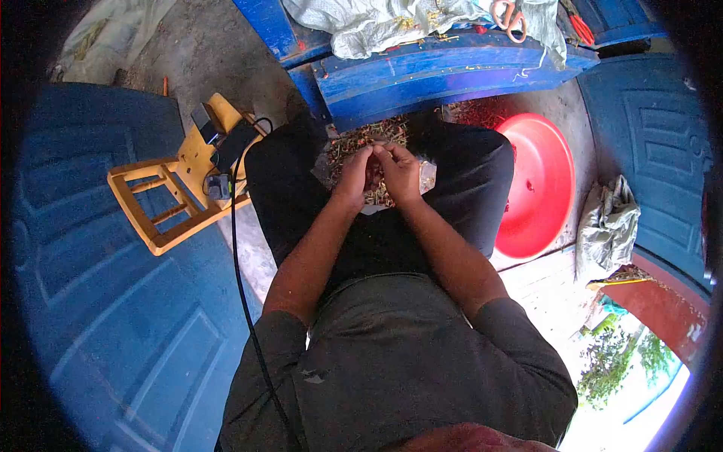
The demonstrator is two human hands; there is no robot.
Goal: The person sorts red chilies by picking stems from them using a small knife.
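Close together between the knees, my left hand (pixel 354 177) and my right hand (pixel 400 173) meet at their fingertips. The fingers of both are bent inward and pinched. Whatever lies between the fingertips is too small to make out. Dark red pieces (pixel 373 175) show in the gap between the palms. Under and around the hands is a heap of dry stems and reddish bits (pixel 385 132). A pale, translucent sheet or bag edge (pixel 427 176) shows beside my right hand.
A red basin (pixel 536 188) stands at the right. At the left, a yellow wooden chair (pixel 188 173) holds small devices, with a black cable. Ahead, a blue wooden bench (pixel 444 79) bears a white sack (pixel 354 26) and scissors (pixel 509 19). A crumpled sack (pixel 607 226) lies far right.
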